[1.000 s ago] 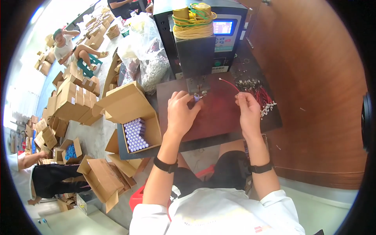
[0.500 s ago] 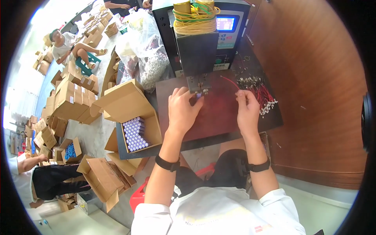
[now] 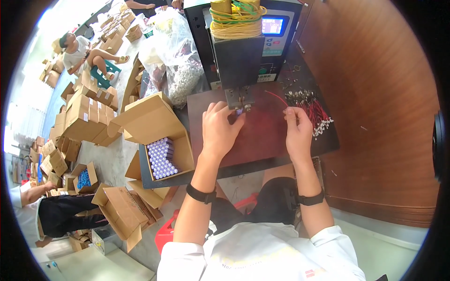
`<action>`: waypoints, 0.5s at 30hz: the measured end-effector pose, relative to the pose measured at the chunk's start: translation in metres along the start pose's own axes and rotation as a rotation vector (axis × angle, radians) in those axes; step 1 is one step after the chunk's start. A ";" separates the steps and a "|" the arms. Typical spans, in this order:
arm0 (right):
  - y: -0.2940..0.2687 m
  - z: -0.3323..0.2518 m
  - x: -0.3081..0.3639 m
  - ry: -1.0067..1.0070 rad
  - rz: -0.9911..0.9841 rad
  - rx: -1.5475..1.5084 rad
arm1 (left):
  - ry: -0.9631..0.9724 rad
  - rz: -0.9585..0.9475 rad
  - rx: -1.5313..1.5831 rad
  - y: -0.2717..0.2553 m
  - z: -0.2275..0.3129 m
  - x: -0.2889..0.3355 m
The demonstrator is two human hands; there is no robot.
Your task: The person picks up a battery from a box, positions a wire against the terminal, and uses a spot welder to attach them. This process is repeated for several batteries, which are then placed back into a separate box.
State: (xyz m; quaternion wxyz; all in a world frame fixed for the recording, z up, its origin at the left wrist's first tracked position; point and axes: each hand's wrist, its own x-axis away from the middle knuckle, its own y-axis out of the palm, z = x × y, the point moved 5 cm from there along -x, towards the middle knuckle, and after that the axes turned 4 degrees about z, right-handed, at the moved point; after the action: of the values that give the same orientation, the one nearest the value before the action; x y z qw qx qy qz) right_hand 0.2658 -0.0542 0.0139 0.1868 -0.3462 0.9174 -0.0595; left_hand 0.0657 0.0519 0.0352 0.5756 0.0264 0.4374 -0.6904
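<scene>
My left hand [image 3: 219, 129] pinches a small purple cylindrical battery cell [image 3: 239, 112] between thumb and fingers, right beneath the electrodes [image 3: 241, 99] of a black spot welding machine [image 3: 239, 63]. Most of the cell is hidden by the fingers and the welding head. Over the right side of the reddish-brown work mat [image 3: 262, 136], my right hand [image 3: 299, 130] has its thumb and fingertips closed on a thin red wire [image 3: 276, 96]. The wire's free end points up and left toward the machine. A pile of red and black wires with white connectors [image 3: 311, 110] lies right of that hand.
An open cardboard box [image 3: 186, 152] of upright purple cells [image 3: 161, 159] stands left of the mat. Behind it are clear plastic bags [image 3: 183, 82] of small white parts. Yellow-green wire [image 3: 236, 25] tops the machine. A wooden panel [image 3: 375, 117] borders the right. Two people and stacked cartons [image 3: 89, 117] are at left.
Both hands keep their grips and stay in almost the same place. The whole view has shifted very slightly.
</scene>
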 end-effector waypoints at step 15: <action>-0.010 -0.011 0.008 -0.052 -0.031 -0.310 | -0.188 0.002 0.190 0.000 -0.011 0.009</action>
State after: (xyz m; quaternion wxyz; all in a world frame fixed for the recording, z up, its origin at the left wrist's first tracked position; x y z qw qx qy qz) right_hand 0.2623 -0.0674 0.0241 0.1540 -0.3866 0.9049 0.0890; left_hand 0.0575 0.0517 0.0239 0.6095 0.0162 0.3143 -0.7276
